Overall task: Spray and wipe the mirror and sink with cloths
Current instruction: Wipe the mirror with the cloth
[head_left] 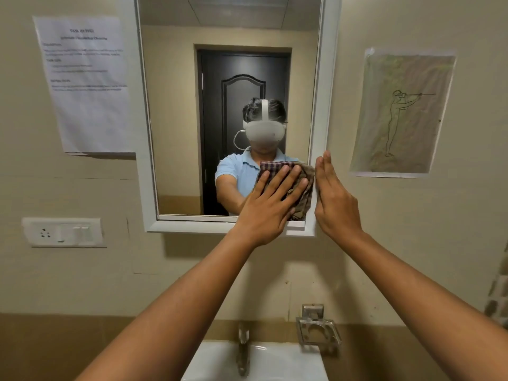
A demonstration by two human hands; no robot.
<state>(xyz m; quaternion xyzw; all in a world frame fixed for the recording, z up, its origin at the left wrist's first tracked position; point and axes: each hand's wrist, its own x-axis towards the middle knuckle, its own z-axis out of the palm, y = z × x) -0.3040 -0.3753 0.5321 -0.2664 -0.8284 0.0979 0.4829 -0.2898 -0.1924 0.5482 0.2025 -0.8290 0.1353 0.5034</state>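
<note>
Two papers flank the mirror (192,105). At centre frame, the left hand (270,204) presses a checked cloth (302,196) flat-palmed against the glass's lower right corner. Just right, the right hand (334,199) rests open, empty, against the white frame. Bottom centre sits the sink (288,361).

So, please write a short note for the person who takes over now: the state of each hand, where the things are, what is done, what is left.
Left hand: flat, fingers spread, pressing the checked cloth on the mirror, lower right corner.
Right hand: open, empty, edge-on against the white frame.
Sink and tap are below; no cloth on them.
No spray bottle or second cloth in view.
Done: cannot tell how much glass is wiped.
Left: finish the mirror, then the sink.
</note>
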